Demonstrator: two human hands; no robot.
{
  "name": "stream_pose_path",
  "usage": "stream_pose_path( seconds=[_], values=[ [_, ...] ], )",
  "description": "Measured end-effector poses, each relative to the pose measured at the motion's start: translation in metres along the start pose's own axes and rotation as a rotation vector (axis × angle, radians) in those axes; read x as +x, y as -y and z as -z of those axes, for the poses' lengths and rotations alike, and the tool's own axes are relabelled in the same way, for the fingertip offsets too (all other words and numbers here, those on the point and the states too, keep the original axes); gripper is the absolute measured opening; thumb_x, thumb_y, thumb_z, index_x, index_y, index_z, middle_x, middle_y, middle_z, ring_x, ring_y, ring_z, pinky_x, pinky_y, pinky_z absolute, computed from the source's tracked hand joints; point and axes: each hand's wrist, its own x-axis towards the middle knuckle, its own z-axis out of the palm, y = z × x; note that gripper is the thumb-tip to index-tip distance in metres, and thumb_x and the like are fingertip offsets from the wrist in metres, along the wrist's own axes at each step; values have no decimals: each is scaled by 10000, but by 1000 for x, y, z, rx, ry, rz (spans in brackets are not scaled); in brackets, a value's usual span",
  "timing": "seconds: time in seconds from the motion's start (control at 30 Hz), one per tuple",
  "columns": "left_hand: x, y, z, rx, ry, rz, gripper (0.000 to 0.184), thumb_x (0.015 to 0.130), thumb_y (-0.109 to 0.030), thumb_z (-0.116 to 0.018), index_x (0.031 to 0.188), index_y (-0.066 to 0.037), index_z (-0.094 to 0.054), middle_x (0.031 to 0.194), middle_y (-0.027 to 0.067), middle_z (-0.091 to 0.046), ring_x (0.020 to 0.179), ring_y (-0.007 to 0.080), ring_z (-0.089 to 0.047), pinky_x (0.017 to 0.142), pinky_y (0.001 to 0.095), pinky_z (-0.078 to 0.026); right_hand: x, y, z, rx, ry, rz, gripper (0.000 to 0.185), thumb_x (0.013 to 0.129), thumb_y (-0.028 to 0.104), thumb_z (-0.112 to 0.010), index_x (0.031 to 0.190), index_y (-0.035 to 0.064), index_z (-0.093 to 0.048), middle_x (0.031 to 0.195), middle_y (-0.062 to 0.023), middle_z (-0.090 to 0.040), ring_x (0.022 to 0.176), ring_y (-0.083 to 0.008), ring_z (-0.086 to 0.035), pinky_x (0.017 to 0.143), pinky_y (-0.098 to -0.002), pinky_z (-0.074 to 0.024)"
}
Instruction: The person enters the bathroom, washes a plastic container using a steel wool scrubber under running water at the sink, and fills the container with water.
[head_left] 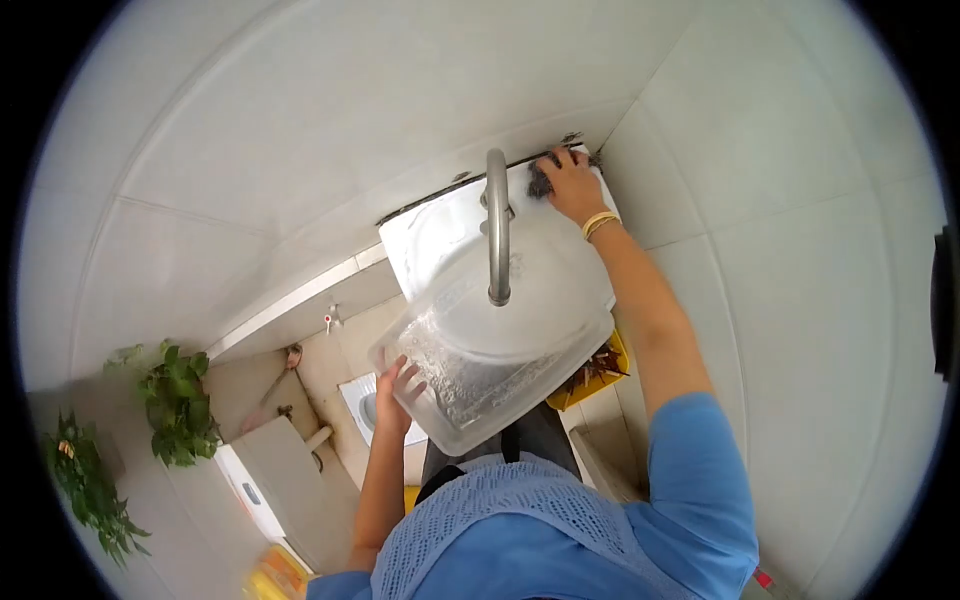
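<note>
Two grips are showing: one left grip (394,385) and one right grip (573,187). One clear tub (530,408), one dark scrubber (539,181), one white sink (418,228) and one curved faucet (498,235) are appearing singly. Two leafy plants (178,410) are making a pair. One squat toilet (353,395), one wall tap (333,319) and one yellow bin (578,397) are each standing alone of their kind. Several reddish-brown pieces (602,366) are overlapping too closely for an exact count.

head view | text, labels, brands, numbers, signs | none readable
</note>
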Motion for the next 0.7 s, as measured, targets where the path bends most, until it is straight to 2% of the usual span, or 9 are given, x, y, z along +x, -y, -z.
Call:
stream_pose_path(
  seconds=[0.07, 0.13, 0.23, 0.3, 0.4, 0.43, 0.5, 0.6, 0.7],
  values=[
    [-2, 2, -2, 8, -22, 3, 842, 762, -475, -593, 1451, -280, -149, 1370, 122, -337, 1150, 288, -405, 909, 493, -370, -3, 5, 5, 15, -2, -16, 495, 684, 108, -672, 1157, 95, -525, 1245, -121, -471, 1120, -354, -468, 898, -433, -447],
    [0, -3, -4, 10, -37, 2, 841, 764, -486, -592, 1451, -281, -150, 1386, 124, -323, 1173, 292, -393, 917, 497, -360, -15, 1, 45, 396, -177, -68, 438, 667, 88, -643, 1095, 79, -549, 1204, -131, -477, 1085, -356, -481, 874, -435, -451],
    [3, 0, -6, -1, -22, 6, 826, 781, -503, -569, 1453, -284, -143, 1430, 136, -263, 1259, 308, -330, 932, 518, -335, -60, 14, 93, 552, -345, -26, 362, 693, 81, -594, 1052, 37, -580, 1060, -154, -508, 963, -297, -542, 776, -370, -479],
    [2, -4, -10, -4, -32, 7, 824, 782, -501, -567, 1453, -285, -140, 1430, 135, -262, 1256, 308, -332, 929, 519, -336, -87, 26, 117, 879, -58, 15, 367, 698, 81, -571, 1062, 37, -577, 1032, -140, -500, 925, -277, -544, 784, -360, -480],
    [7, -2, -10, -31, -30, 1, 832, 774, -474, -579, 1453, -286, -138, 1389, 130, -311, 1217, 296, -364, 911, 514, -349, -103, 74, 101, 1288, 470, -437, 438, 729, 98, -572, 1164, 71, -533, 1123, -152, -489, 1054, -309, -500, 884, -379, -448],
    [8, -2, -12, -18, -41, -6, 825, 763, -456, -586, 1446, -279, -159, 1363, 121, -334, 1188, 287, -382, 900, 506, -357, -107, 84, 77, 1286, 469, -436, 438, 729, 98, -572, 1164, 71, -533, 1123, -152, -489, 1054, -309, -500, 884, -379, -448],
    [11, 0, -15, -5, -48, -15, 818, 752, -437, -593, 1438, -273, -180, 1337, 113, -356, 1159, 278, -399, 888, 498, -365, -116, 99, 20, 498, 5, -120, 476, 755, 143, -586, 1219, 92, -493, 1196, -174, -470, 1128, -359, -461, 957, -402, -396],
    [11, 5, -11, -26, -81, -34, 811, 715, -415, -602, 1413, -238, -229, 1295, 96, -380, 1112, 262, -420, 863, 487, -381, -124, 141, 17, 93, 123, 117, 523, 768, 185, -595, 1252, 51, -447, 1275, -211, -429, 1189, -398, -416, 1011, -412, -346],
    [10, 6, -14, -45, -70, -65, 820, 659, -377, -609, 1376, -187, -259, 1218, 88, -400, 1074, 243, -434, 830, 461, -403, -102, 114, -13, 41, 216, -1, 529, 786, 207, -578, 1240, -20, -424, 1257, -201, -447, 1130, -353, -472, 893, -398, -441]
  ],
)
